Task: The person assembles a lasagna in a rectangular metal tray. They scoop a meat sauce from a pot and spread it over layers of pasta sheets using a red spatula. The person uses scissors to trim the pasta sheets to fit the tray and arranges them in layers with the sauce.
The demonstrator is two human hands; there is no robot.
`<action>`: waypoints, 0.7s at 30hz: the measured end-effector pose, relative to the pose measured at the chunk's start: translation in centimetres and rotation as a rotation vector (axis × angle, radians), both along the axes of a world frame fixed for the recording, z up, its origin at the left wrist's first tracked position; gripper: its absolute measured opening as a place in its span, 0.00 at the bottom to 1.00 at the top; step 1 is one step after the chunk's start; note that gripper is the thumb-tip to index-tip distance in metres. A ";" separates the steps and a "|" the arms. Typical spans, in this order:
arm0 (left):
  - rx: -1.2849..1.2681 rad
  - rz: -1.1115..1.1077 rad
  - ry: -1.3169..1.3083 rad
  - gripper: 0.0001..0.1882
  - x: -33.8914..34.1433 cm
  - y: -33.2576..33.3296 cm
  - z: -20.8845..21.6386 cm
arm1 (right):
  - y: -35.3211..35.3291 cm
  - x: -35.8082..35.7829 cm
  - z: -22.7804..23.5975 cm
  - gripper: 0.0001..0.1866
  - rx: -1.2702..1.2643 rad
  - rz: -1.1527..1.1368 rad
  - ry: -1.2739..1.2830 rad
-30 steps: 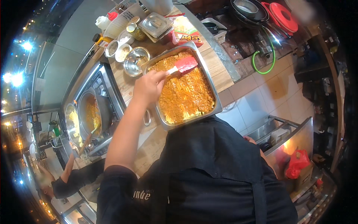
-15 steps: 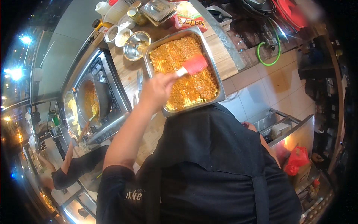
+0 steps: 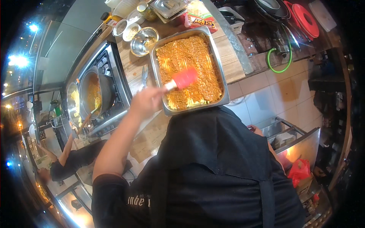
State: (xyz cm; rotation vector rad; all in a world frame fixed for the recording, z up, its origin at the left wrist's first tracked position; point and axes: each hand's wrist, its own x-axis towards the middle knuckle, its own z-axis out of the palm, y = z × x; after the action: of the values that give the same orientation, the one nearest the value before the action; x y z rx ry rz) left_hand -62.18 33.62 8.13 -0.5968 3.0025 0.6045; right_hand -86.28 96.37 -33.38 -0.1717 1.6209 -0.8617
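Gripping a red spatula (image 3: 184,79), left hand (image 3: 146,102) beside the steel tray (image 3: 226,84).

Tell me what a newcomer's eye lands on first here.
The metal baking tray of orange meat sauce on the wooden counter, centre top. Over it, the left hand holds a red spatula above the sauce. Left of it, a pan of orange sauce sits on the stove.

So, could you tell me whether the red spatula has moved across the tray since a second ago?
Yes. The red spatula has moved from the metal tray's far left corner toward its middle, nearer the person.
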 end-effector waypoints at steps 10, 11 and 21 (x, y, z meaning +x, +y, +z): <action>-0.029 0.177 0.082 0.11 0.6 -2.5 0.2 | 5.2 1.1 -6.8 0.23 0.098 -0.093 -0.190; -0.033 0.244 0.061 0.11 0.8 -1.4 0.1 | 3.1 0.6 -5.7 0.23 0.075 -0.034 -0.099; 0.060 0.271 -0.027 0.12 1.1 2.2 9.4 | -4.0 -3.3 1.1 0.21 0.161 0.080 -0.014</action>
State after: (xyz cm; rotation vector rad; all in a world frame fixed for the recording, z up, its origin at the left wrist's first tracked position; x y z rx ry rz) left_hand -61.08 35.81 17.54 -1.0087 2.8881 0.6886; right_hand -89.54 92.41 -32.31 -0.1169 1.6515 -0.6671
